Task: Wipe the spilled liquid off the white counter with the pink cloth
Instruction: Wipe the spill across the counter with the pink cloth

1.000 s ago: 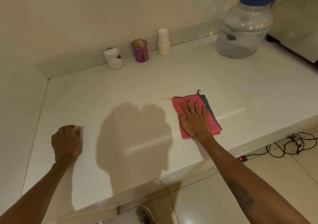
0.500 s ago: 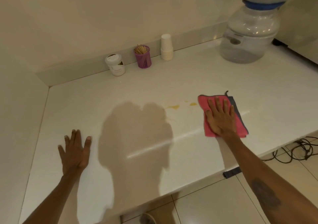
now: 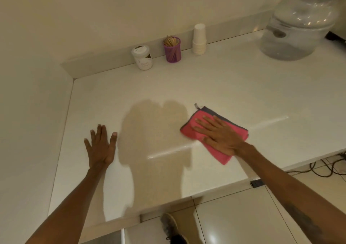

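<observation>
Right hand [image 3: 222,137], fingers splayed flat, pinning folded pink cloth [image 3: 189,129]; left hand [image 3: 101,148] released on glossy white desk [image 3: 224,86]. Best swept with even pressure, overlapping passes.

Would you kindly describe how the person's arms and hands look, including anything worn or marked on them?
Both arms are bare to the frame edge: no sleeves, gloves, watch or rings show. The left hand and its forearm carry no markings that I can see. The forearm behind the right hand bears a dark tattoo, its design too blurred to read.
</observation>
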Motion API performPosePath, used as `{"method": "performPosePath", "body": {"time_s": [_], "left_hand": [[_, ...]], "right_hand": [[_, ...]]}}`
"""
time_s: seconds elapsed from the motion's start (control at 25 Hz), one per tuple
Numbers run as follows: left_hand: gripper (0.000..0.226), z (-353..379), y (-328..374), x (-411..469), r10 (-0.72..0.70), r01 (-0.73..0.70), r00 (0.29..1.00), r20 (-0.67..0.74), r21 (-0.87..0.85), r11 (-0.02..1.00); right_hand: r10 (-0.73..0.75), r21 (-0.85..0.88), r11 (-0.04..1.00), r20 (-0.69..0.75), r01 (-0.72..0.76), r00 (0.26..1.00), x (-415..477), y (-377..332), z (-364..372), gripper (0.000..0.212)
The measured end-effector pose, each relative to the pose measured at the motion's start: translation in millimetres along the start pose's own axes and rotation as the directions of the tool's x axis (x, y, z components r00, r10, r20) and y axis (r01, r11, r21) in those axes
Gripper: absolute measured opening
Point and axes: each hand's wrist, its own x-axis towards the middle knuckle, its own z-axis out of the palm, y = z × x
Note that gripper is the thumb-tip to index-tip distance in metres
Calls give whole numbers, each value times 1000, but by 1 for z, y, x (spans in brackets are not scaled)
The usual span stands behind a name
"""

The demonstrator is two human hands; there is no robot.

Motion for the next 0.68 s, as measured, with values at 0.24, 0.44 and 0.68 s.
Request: {"method": "performPosePath", "body": {"time_s": [0.24,0.44,0.68], "left_hand": [[71,2,-3,3,29,-29,999,-34,-17,999],[58,5,-4,4,42,-44,997,-59,-45,998],[52,9,-4,2,35,-38,997,-73,-42,998]], "right_hand": [[408,80,912,-60,-403,911,33,51,-19,77],[322,81,944,-34,-319,946,117,-31,-12,66],[-43,-17,999,-8,43,999,101,-157,18,61]]}}
